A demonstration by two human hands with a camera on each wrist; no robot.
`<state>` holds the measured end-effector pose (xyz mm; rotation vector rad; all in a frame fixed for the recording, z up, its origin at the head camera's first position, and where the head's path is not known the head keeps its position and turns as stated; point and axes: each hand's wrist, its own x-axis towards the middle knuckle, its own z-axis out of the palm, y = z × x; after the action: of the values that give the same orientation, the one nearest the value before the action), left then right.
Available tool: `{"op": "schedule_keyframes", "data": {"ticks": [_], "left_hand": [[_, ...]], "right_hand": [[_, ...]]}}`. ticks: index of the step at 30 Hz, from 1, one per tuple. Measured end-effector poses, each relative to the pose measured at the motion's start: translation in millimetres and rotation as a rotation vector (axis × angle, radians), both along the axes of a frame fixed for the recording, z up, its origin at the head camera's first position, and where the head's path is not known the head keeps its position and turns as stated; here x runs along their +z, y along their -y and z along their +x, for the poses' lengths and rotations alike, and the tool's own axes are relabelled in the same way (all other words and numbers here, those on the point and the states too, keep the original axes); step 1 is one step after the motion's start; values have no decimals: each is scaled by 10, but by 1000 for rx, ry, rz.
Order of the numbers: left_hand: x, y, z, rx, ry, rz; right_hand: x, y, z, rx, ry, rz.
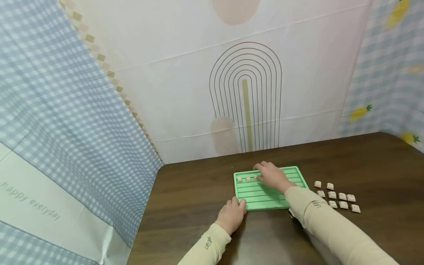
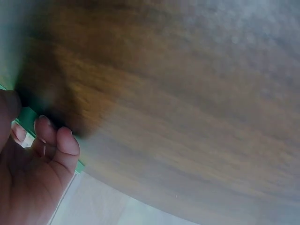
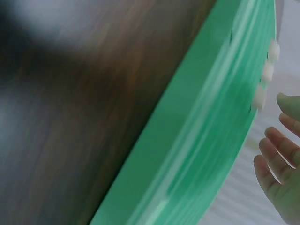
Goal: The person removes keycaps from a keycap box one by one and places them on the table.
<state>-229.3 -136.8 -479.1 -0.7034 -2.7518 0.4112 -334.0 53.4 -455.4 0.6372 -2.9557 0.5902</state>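
A light green ridged tray [image 1: 265, 201] lies on the table. Its front left corner is gripped by my left hand [image 1: 230, 215], thumb and fingers on either side of the edge in the left wrist view. Over the tray's far row is my right hand [image 1: 272, 176], just right of three small white keycaps [image 1: 248, 179] standing in that row. The right wrist view shows this hand's fingers [image 3: 274, 159] spread and apart from the nearest keycap [image 3: 258, 97], with nothing seen between them. Part of the tray is hidden under the right hand and sleeve.
Several loose white keycaps [image 1: 332, 195] lie in uneven rows on the brown wooden table [image 1: 188, 206], right of the tray. A pale patterned cloth [image 1: 179, 99] hangs behind the table, and a blue checked curtain [image 1: 82, 99] hangs along its left side.
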Motion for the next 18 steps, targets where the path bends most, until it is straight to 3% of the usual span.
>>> {"op": "schedule_keyframes", "data": {"ticks": [7, 18], "left_hand": [[-29, -38, 19, 20, 132, 2], [-12, -16, 7, 23, 64, 25]], "right_hand": [[-142, 148, 15, -8, -13, 48], [-161, 191, -37, 16, -83, 87]]}}
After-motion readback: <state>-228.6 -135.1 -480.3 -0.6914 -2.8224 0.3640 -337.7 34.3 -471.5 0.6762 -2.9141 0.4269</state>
